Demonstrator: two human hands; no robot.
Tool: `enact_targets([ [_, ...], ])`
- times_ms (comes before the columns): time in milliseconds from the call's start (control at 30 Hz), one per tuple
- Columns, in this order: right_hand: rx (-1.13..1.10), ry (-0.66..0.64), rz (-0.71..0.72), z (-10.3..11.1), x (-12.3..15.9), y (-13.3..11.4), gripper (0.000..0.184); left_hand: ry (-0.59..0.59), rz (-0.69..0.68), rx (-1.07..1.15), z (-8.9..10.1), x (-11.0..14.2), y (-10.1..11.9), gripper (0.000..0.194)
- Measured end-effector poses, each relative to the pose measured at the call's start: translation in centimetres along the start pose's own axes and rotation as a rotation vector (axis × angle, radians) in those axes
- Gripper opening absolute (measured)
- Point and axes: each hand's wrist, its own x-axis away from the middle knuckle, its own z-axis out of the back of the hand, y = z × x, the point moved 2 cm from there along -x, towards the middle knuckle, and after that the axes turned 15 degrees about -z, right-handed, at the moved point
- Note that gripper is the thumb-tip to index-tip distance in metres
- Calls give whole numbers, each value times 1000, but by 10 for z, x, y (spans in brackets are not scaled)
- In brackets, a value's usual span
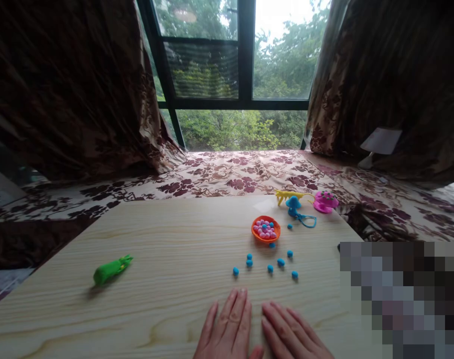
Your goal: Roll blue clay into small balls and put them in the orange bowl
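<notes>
My left hand [228, 329] lies flat on the wooden table [167, 239] near its front edge, fingers stretched out and holding nothing. Close beside it on the right, my right hand [290, 331] also rests flat with its fingers extended. Just beyond my fingertips several small blue balls [270, 269] are scattered over the tabletop. Behind them stands an orange bowl [255, 235] filled with pink balls [261, 234] and a few blue ones. To the far left lies a green clay-like figure [110, 269] with a spiky end.
At the table's back right sit a yellow four-legged figure [286, 194], a blue mushroom-like piece [293, 203] with a thin loop, and a pink piece [325, 201] with dark dots. Floral fabric [241, 172] spans behind the table, below a window. A white lamp [381, 140] stands at right.
</notes>
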Motion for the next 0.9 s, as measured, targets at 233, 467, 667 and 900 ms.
enact_targets([
  [233, 202, -126, 21, 21, 22, 0, 47, -16, 34, 24, 14, 17, 8, 45],
  [467, 192, -152, -69, 30, 6, -18, 43, -85, 182, 15, 31, 11, 15, 54],
  [667, 258, -82, -25, 39, 32, -12, 53, -55, 165, -14, 33, 28, 22, 54],
  [900, 186, -129, -157, 35, 3, -9, 41, -99, 208, 33, 24, 7, 14, 55],
])
